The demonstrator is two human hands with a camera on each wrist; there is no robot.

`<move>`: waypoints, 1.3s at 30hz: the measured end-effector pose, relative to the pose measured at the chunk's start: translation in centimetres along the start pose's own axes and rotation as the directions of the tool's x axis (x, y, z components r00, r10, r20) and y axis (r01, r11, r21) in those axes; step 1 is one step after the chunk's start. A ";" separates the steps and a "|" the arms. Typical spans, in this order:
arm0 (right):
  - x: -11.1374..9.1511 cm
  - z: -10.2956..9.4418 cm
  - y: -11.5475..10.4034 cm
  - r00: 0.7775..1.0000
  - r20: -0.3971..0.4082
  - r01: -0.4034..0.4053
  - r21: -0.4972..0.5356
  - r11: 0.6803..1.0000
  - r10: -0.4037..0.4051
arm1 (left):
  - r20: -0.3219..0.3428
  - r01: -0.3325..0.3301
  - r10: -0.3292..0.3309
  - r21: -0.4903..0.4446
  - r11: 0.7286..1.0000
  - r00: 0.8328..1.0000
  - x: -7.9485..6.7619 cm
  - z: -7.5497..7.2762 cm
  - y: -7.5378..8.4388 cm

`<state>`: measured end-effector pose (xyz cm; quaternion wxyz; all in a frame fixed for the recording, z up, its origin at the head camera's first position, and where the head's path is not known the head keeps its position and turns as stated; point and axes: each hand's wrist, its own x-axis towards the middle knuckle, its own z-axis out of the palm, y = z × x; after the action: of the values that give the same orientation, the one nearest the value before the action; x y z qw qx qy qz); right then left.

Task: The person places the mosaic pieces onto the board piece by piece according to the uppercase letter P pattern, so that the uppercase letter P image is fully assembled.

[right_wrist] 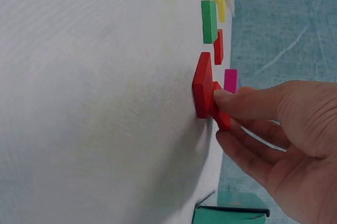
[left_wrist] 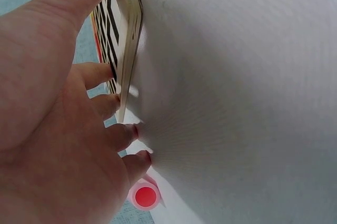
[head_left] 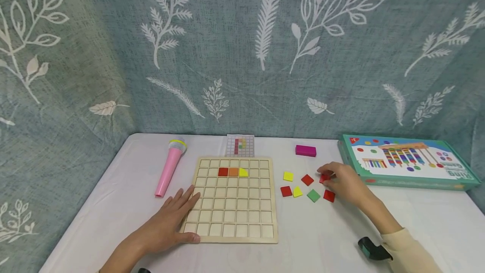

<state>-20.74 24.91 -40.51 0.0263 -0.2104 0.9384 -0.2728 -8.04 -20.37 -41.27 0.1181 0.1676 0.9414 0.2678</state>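
Note:
A wooden grid board (head_left: 235, 205) lies on the table, with a red square tile (head_left: 223, 172), an orange square tile (head_left: 233, 172) and a yellow quarter-round tile (head_left: 243, 172) side by side in its second row. My left hand (head_left: 163, 224) rests spread along the board's left edge, thumb at the near corner. To the right of the board, my right hand (head_left: 346, 184) pinches a red tile (right_wrist: 220, 109) between thumb and fingers. Near it lie more red tiles (head_left: 329, 196), a green square tile (head_left: 313, 196), a yellow square tile (head_left: 288, 176) and a yellow quarter-round tile (head_left: 297, 191).
Behind the board a small pattern card (head_left: 240, 145) shows coloured squares on a grid. A pink toy microphone (head_left: 169, 169) lies at left. At the back right are a magenta block (head_left: 305, 151) and a large green game box (head_left: 409, 163). A patterned cloth (head_left: 235, 54) hangs behind.

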 end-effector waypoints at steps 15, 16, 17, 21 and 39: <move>0.5 -1.3 -0.4 0.996 0.030 0.091 -0.039 0.995 -0.090 | 0.006 0.009 -0.009 -0.015 1.000 1.000 0.2 0.2 -0.1; 0.6 -1.4 -0.5 0.995 0.029 0.098 -0.044 0.994 -0.096 | 0.006 0.010 -0.010 -0.015 1.000 1.000 0.2 0.2 -0.1; 0.7 -1.4 -0.6 0.994 0.027 0.106 -0.047 0.993 -0.105 | 0.005 0.010 -0.010 -0.016 1.000 1.000 0.2 0.1 -0.2; 1.2 -1.3 -1.2 0.993 0.018 0.121 -0.064 0.991 -0.120 | 0.003 0.010 -0.010 -0.012 1.000 1.000 0.2 0.2 -0.3; 4.3 1.0 -5.8 0.967 0.045 0.246 0.069 0.967 -0.250 | 0.020 0.032 -0.032 -0.023 0.999 0.999 0.1 0.1 0.0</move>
<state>-22.31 18.19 -38.08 0.0237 -0.3325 0.8946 -0.2976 -8.11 -20.31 -41.36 0.1337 0.1538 0.9396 0.2750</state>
